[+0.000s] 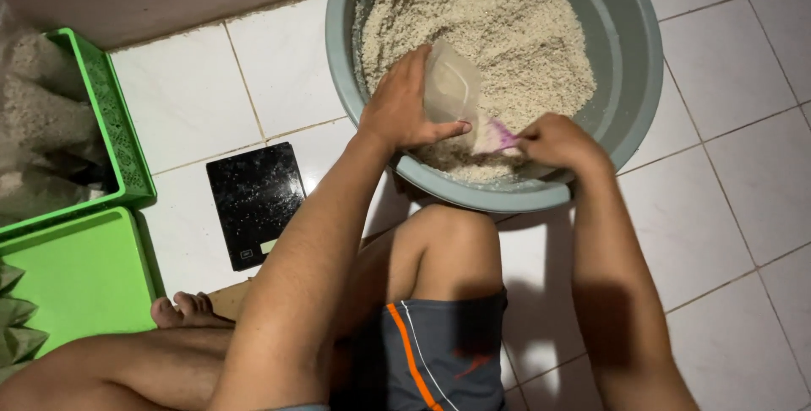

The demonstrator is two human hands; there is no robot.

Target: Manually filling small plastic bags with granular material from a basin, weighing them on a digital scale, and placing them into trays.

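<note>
Left hand (404,107) grips a clear, soft plastic bag (452,90) upright over the pale, grainy rice (498,22) in the round grey plastic basin (634,48). Right hand (557,141) is clenched on a small pink plastic scoop (498,136) at the bag's mouth. A flat black rectangular kitchen scale (253,200) lies on the white floor tiles (743,183) beside a green plastic crate (114,124).

Both forearms stretch forward, away from the body. The left hand (404,107) curls with thumb spread in a grip; the right hand (559,141) is closed, knuckles up, just beside it.
</note>
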